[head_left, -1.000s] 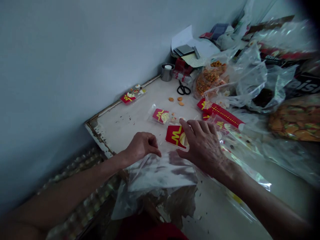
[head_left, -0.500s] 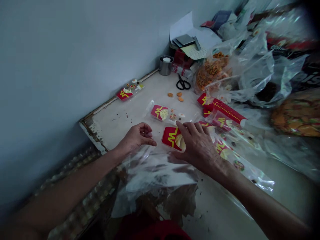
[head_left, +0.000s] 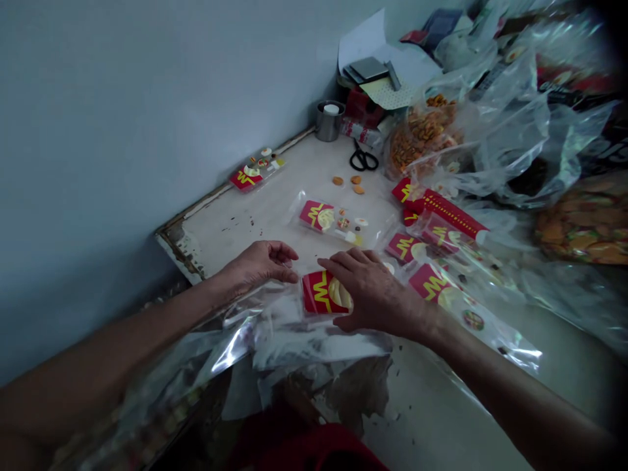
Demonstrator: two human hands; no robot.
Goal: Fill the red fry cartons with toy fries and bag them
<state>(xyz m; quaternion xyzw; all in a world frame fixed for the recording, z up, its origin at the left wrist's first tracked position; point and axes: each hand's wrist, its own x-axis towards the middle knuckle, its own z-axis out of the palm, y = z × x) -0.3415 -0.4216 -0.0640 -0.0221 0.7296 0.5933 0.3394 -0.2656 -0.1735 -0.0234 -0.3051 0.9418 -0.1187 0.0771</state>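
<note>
Under my right hand (head_left: 373,291) lies a small packet with a red card (head_left: 316,293), marked with a yellow zigzag and pale food shapes. Its fingers reach over the upper edge and the thumb lies along the lower edge, gripping it. My left hand (head_left: 265,267) is just left of the card, its fingers curled and thumb pinching the edge of a clear plastic bag (head_left: 279,311). The bag spreads below both hands, over the table's near edge. How far the card sits inside the bag is hard to see.
Similar clear packets with red cards lie beyond (head_left: 338,222), at the wall (head_left: 255,171) and to the right (head_left: 429,281). Black scissors (head_left: 364,159), several loose brown pieces (head_left: 356,180) and a metal cup (head_left: 329,124) stand farther back. Snack bags (head_left: 424,134) crowd the right.
My right hand has moved left and nearer to me, carrying the red card closer to my left hand. The clear plastic now spreads farther left beneath my left forearm.
</note>
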